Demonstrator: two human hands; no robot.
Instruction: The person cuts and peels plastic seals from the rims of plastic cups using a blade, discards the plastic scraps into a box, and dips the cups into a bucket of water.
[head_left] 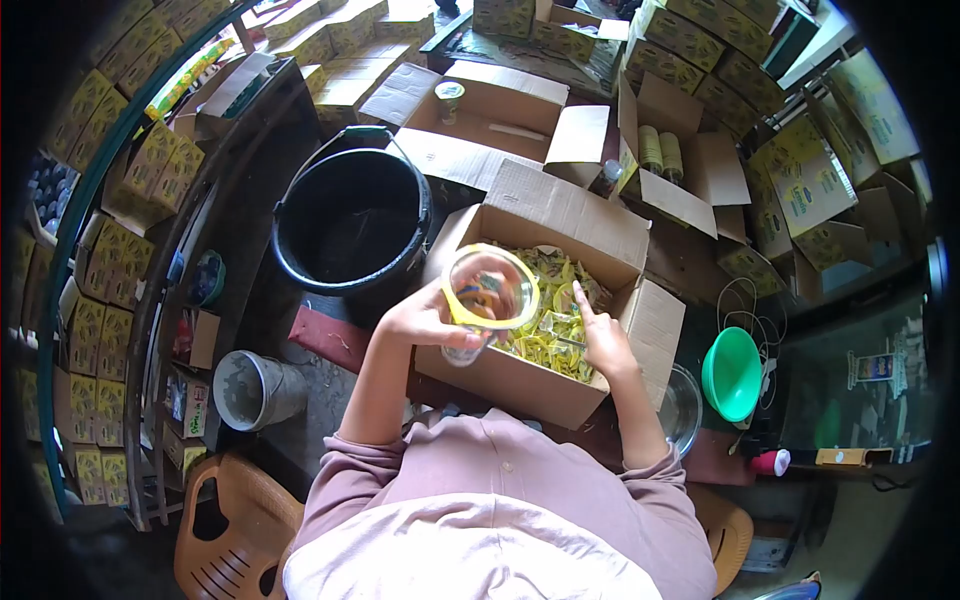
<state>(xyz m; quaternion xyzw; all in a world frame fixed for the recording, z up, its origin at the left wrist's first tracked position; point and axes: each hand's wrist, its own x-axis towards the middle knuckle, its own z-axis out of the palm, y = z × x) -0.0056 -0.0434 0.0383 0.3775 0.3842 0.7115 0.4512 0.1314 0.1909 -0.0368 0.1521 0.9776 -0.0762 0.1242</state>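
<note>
My left hand (425, 318) holds the jar (492, 300) over the box's (500, 386) left side, mouth tilted towards me, perhaps for easy viewing. My right hand (607, 347) points above the wrappers (555, 325); I cannot tell whether it grips anything. The raised far flap (565, 215) limits reach; upward looks freer.

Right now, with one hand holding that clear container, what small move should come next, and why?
The right hand might best pick up one of the yellow pieces: it is right over them at the open box, while the left hand holds the clear container close by. Whether the right hand already grips something is unclear.
</note>
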